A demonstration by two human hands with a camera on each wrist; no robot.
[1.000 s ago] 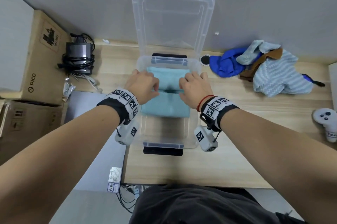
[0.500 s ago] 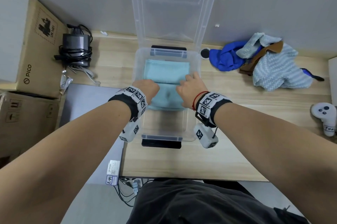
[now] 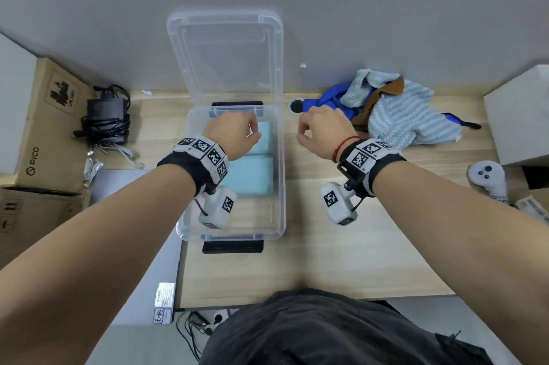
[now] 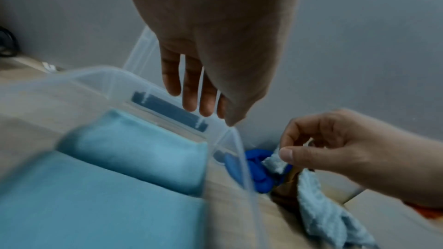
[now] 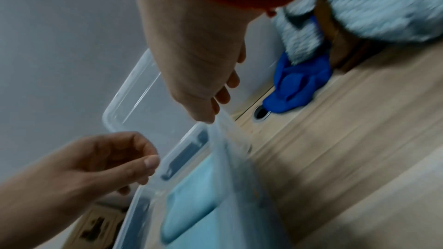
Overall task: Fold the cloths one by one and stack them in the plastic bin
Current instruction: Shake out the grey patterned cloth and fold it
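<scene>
We had one folded teal cloth (image 3: 252, 168) lying flat in the plastic bin (image 3: 280, 174), and the rest sat in a loose heap (image 3: 395, 115) on the tabletop (image 3: 341, 246), just to the right of the bin. Our left hand (image 3: 234, 136) hovered over the bin with its fingers (image 4: 191, 90) relaxed, a little apart and holding nothing. Our right hand (image 3: 323, 130) was at the near edge of the heap, fingers loosely curled; from the left wrist view it seemed level with a corner of the pale blue knit cloth (image 4: 273, 162), but we could not tell whether it pinched it.

We judged these cloths light, soft and limp, so they would sag and drag neighbours along: the blue cloth (image 5: 299, 84) and a brown piece (image 3: 386, 91) were tangled in. A corner or hem seemed the best hold, lifted high to shake it free.
</scene>
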